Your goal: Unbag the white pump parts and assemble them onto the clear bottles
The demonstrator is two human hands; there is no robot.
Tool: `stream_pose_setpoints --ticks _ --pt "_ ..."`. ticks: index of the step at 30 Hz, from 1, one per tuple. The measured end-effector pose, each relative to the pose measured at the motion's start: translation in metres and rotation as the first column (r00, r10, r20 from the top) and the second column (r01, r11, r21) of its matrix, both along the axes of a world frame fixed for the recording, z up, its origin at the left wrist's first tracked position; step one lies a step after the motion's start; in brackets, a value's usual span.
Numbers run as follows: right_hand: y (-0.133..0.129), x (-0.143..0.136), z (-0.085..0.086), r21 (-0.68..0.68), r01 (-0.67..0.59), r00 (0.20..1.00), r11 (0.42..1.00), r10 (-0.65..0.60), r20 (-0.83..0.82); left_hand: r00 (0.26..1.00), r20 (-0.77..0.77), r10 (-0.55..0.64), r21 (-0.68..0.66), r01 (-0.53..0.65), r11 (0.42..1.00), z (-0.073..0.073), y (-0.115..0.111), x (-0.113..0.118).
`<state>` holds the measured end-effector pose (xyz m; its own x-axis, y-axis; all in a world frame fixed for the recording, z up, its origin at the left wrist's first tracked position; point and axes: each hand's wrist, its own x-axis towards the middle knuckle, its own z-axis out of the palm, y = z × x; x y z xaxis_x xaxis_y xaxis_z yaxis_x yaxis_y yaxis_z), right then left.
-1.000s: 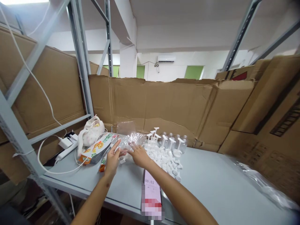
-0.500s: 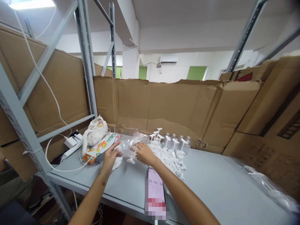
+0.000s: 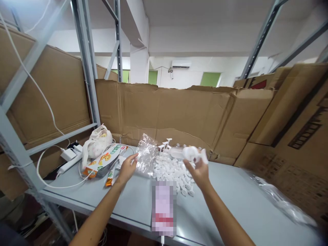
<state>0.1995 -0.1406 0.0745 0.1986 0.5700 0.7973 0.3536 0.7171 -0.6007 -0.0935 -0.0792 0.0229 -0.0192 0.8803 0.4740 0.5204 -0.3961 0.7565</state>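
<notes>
My left hand (image 3: 128, 167) pinches the edge of a clear plastic bag (image 3: 146, 155), which stands up crinkled beside it. My right hand (image 3: 200, 171) is closed on a clear bottle with a white pump-like top (image 3: 192, 154), blurred and lying nearly sideways above the pile. Between my hands a heap of small white plastic parts (image 3: 174, 174) covers the table. Several white parts with stems (image 3: 166, 141) stand at the back of the heap. Behind the bottle the tops of other clear bottles (image 3: 180, 146) show only in part.
A phone (image 3: 164, 208) lies at the front edge. To the left are a printed snack box (image 3: 105, 160), an orange wrapper (image 3: 109, 178), a white bag (image 3: 97, 141), a power strip (image 3: 70, 164) and loose cable. Cardboard (image 3: 184, 109) walls the back; clear plastic (image 3: 282, 200) lies right.
My right hand has moved right, from the plastic bag to the bottle. The bag now rises at my left hand, and the orange wrapper shows. The view has shifted slightly.
</notes>
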Motion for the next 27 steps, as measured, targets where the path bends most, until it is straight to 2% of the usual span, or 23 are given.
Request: stream_pose_setpoints --ticks 2,4,8,12,14,15,17,19,20,22,24,27 --pt "-0.007 0.013 0.01 -0.024 -0.076 0.973 0.997 0.069 -0.221 0.971 -0.235 0.052 -0.003 -0.054 0.999 -0.003 0.005 0.003" --pt "-0.012 0.024 0.02 0.002 -0.16 0.929 0.987 0.152 -0.337 0.929 -0.362 0.075 -0.012 -0.085 0.996 -0.005 0.008 0.005" --pt "-0.02 0.04 0.031 -0.018 -0.314 0.86 0.949 0.276 -0.429 0.896 -0.43 0.115 -0.023 -0.139 0.99 -0.006 0.011 0.011" --pt "-0.018 0.043 0.025 -0.081 -0.4 0.817 0.913 0.315 -0.482 0.858 -0.485 0.171 0.043 -0.172 0.984 -0.001 0.008 0.023" --pt "-0.015 0.039 0.018 -0.11 -0.426 0.802 0.898 0.319 -0.506 0.867 -0.484 0.119 0.115 -0.071 0.991 0.008 0.0 0.034" --pt "-0.012 0.036 0.014 -0.124 -0.434 0.796 0.893 0.315 -0.517 0.878 -0.476 0.048 0.149 0.026 0.988 0.013 -0.006 0.042" --pt "-0.008 0.026 0.005 -0.158 -0.441 0.795 0.884 0.302 -0.526 0.869 -0.473 -0.145 0.219 0.275 0.936 0.024 -0.021 0.059" --pt "-0.006 0.017 -0.005 -0.204 -0.445 0.806 0.872 0.291 -0.515 0.83 -0.498 -0.252 0.25 0.416 0.874 0.031 -0.035 0.079" --pt "-0.005 0.012 -0.01 -0.226 -0.45 0.81 0.864 0.289 -0.51 0.822 -0.506 -0.262 0.254 0.432 0.865 0.033 -0.041 0.088" --pt "-0.004 0.006 -0.02 -0.251 -0.473 0.8 0.845 0.292 -0.525 0.824 -0.525 -0.213 0.231 0.379 0.896 0.032 -0.047 0.106" --pt "-0.004 0.002 -0.028 -0.251 -0.505 0.764 0.826 0.293 -0.574 0.819 -0.552 -0.158 0.223 0.327 0.918 0.028 -0.047 0.118" --pt "-0.003 0.001 -0.036 -0.256 -0.528 0.724 0.809 0.271 -0.634 0.78 -0.613 -0.127 0.228 0.328 0.917 0.021 -0.041 0.129"
